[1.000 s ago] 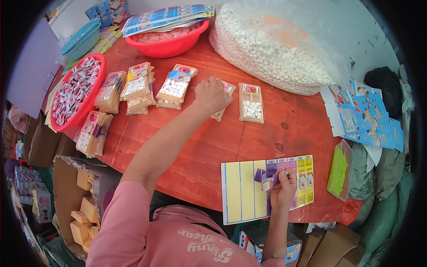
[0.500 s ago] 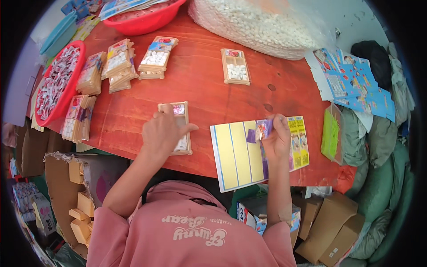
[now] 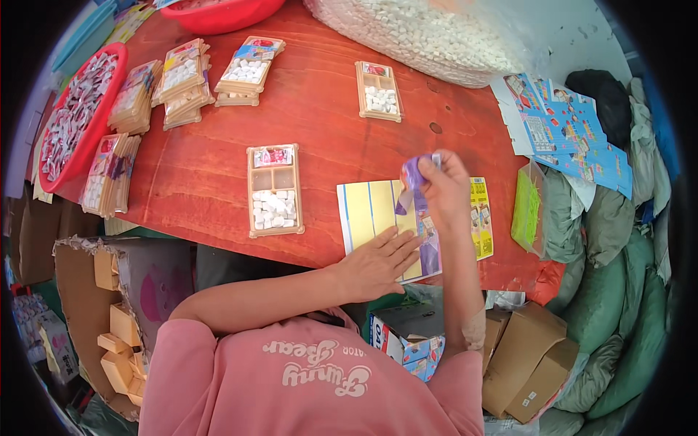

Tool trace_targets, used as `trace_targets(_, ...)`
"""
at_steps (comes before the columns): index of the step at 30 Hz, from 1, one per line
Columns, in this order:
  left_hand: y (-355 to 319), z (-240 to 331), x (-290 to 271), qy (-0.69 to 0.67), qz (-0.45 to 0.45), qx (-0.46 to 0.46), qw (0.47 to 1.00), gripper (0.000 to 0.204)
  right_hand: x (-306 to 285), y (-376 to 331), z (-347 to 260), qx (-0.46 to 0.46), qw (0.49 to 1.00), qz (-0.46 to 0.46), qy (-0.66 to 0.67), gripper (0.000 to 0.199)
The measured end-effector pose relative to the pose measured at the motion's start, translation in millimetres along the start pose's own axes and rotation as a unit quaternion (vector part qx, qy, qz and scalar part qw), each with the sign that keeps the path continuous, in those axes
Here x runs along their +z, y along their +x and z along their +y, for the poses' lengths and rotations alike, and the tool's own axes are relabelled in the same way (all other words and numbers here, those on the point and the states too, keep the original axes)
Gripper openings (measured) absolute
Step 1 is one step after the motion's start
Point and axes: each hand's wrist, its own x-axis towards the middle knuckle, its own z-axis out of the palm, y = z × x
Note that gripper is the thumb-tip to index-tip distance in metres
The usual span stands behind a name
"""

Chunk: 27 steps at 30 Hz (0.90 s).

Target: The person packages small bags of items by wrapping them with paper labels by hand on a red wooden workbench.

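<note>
Left hand (image 3: 378,263) is lying flat, fingers spread wide, pressing down on the near edge of the sticker sheet (image 3: 371,211), which is sitting on the red table (image 3: 320,123) close to the front edge, yellow striped on its left part, purple and yellow printed on the right. Right hand (image 3: 443,192) is raised just above the sheet's middle, fingers pinched narrow on a small purple sticker (image 3: 413,178) that is peeling or hanging down from the fingertips; cannot tell whether its lower end is touching the sheet. Just left of the sheet, apart from it, a beige plastic tray (image 3: 275,190) is lying flat with compartments, the lower ones filled with white pieces, a printed label in the top strip. A second similar tray (image 3: 378,91) is sitting farther back near the big clear bag of white pieces (image 3: 429,36). Stacks of filled trays (image 3: 182,80) are standing at the back left, more leaning at the left edge beside a red basin (image 3: 76,116) full of small wrapped pieces. Blue printed sheets (image 3: 567,131) are lying at the right, with a green packet (image 3: 527,211) just right of the sticker sheet. Cardboard boxes (image 3: 531,363) are sitting below the table.
</note>
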Motion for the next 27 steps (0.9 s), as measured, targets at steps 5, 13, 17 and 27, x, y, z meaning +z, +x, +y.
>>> trace_targets(5, -10, -9, 2, -0.034, -0.003, -0.016, 0.999, 0.065, 71, 15, -79, -0.241, 0.965, -0.020, 0.100, 0.013)
trace_targets(13, -82, -36, -65, -0.727, 0.233, -0.277, 0.583, 0.037, 75, -17, -51, -0.130, 0.985, -0.064, 0.089, 0.020)
trace_targets(17, -116, -57, -105, -0.814, 0.343, -0.187, 0.430, 0.060, 88, -13, -8, -0.035, 0.992, -0.029, 0.116, 0.019)
trace_targets(27, -136, -83, -133, -0.261, 0.352, -0.389, 0.810, 0.044, 133, -24, 0, -0.013, 0.982, -0.082, 0.170, 0.017)
